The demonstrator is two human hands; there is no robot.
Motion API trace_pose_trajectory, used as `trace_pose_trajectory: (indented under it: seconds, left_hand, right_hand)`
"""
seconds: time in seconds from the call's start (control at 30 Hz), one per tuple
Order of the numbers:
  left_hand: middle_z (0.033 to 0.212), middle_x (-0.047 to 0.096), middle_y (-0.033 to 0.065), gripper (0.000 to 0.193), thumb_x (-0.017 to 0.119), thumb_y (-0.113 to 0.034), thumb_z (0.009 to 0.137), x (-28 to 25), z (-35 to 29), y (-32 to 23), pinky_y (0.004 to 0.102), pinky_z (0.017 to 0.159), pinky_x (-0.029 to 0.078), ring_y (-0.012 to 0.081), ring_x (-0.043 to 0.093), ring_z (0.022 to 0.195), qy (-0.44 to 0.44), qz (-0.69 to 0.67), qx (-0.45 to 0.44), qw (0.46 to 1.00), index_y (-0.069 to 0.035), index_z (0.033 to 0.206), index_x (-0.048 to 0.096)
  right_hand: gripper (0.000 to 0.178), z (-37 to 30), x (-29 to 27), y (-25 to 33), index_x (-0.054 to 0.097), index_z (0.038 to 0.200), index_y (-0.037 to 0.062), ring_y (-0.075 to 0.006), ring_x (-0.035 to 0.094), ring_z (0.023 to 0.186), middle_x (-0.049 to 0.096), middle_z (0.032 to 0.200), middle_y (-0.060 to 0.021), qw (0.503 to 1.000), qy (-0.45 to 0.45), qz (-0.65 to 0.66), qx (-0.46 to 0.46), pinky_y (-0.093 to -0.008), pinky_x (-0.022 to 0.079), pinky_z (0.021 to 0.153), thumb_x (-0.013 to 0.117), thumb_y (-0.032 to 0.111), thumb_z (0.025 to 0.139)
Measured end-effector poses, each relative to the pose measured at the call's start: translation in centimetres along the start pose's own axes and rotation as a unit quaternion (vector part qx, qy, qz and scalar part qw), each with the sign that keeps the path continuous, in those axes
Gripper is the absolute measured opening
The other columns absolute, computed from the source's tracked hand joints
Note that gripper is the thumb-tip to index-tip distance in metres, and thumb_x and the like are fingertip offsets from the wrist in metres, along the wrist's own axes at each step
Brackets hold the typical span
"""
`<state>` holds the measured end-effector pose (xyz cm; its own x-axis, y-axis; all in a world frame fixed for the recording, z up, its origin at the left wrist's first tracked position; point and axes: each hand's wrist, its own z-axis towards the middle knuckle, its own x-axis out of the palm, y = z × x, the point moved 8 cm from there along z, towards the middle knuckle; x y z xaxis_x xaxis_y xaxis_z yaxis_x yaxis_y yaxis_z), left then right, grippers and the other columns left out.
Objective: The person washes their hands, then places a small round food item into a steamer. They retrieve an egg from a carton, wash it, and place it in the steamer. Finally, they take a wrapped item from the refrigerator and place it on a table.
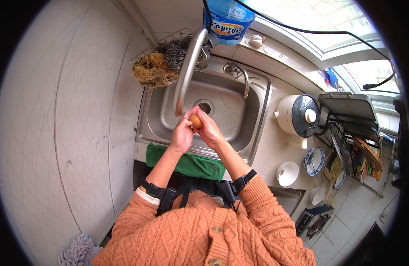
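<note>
A brown egg (195, 121) is held between my two hands over the near part of the steel sink (169, 128). My left hand (182, 136) closes round it from the left, and my right hand (209, 132) closes round it from the right. Fingertips of both hands meet at its far side, so much of the egg is hidden. The large curved faucet (189, 73) ends just above my left fingers; whether water runs from it I cannot make out. Beyond my hands lies the round drain (205, 107).
A green cloth (182, 163) lies along the sink's front edge. Brown and dark scrubbers (153, 70) fill a wire rack at the back left. A thin tap (246, 82) rises at the far rim. To the right stand a lidded white cooker (286, 115) and several bowls (287, 174).
</note>
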<state>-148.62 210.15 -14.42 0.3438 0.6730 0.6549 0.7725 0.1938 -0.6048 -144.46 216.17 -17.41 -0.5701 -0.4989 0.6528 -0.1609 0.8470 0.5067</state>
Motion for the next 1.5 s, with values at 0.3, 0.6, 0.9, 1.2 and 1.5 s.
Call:
trace_pose_trajectory:
  seconds: [0.3,0.6,0.9,1.2,1.5]
  left_hand:
    - [0.083,0.059,0.0030,0.034,0.049,-0.035,0.097,-5.1,0.3,-1.6,0.0241,0.053,0.045,0.0085,0.056,0.067,-0.185,0.267,0.081,0.942,-0.002,0.102,0.059]
    - [0.086,0.062,0.0045,0.023,0.051,-0.019,0.095,1.5,-1.3,-4.5,0.0271,0.058,0.048,0.0114,0.059,0.075,-0.050,0.458,0.315,0.830,0.000,0.106,0.059]
    - [0.081,0.062,0.0041,0.046,0.045,-0.050,0.097,-3.5,1.3,-1.1,0.0278,0.060,0.051,0.0134,0.061,0.070,-0.148,0.170,-0.033,0.974,-0.006,0.102,0.058]
    - [0.058,0.044,-0.0065,0.040,0.040,-0.052,0.097,-2.4,-0.2,1.7,0.0228,0.036,0.021,0.0051,0.034,0.041,-0.226,0.080,-0.129,0.962,-0.016,0.092,0.057]
    - [0.075,0.054,-0.0034,0.035,0.052,-0.045,0.095,-3.7,0.4,-1.7,0.0200,0.046,0.035,0.0081,0.048,0.051,-0.230,0.168,-0.095,0.954,-0.010,0.097,0.056]
  right_hand:
    - [0.055,-0.4,3.1,-1.1,0.058,0.098,0.0059,-0.0100,0.047,0.056,0.057,0.076,-0.0025,0.975,0.028,-0.216,0.054,-0.0258,0.040,0.052,0.032,0.055,0.099]
    - [0.065,0.4,-0.5,0.5,0.059,0.087,0.0042,-0.0120,0.035,0.046,0.043,0.055,-0.0011,0.960,-0.108,-0.239,0.092,-0.0287,0.030,0.044,0.025,0.059,0.098]
    - [0.026,-2.2,0.3,6.2,0.061,0.102,0.0010,-0.0191,0.062,0.072,0.065,0.081,-0.0081,0.871,-0.194,-0.411,-0.186,-0.0297,0.048,0.064,0.056,0.025,0.093]
    - [0.041,1.4,1.8,2.6,0.057,0.110,0.0031,-0.0356,0.064,0.070,0.065,0.084,-0.0200,0.935,-0.105,-0.334,-0.065,-0.0443,0.050,0.075,0.045,0.040,0.096]
    - [0.042,3.0,3.1,1.5,0.052,0.110,0.0028,-0.0277,0.065,0.085,0.064,0.091,-0.0159,0.913,-0.117,-0.358,-0.155,-0.0342,0.051,0.073,0.052,0.041,0.093]
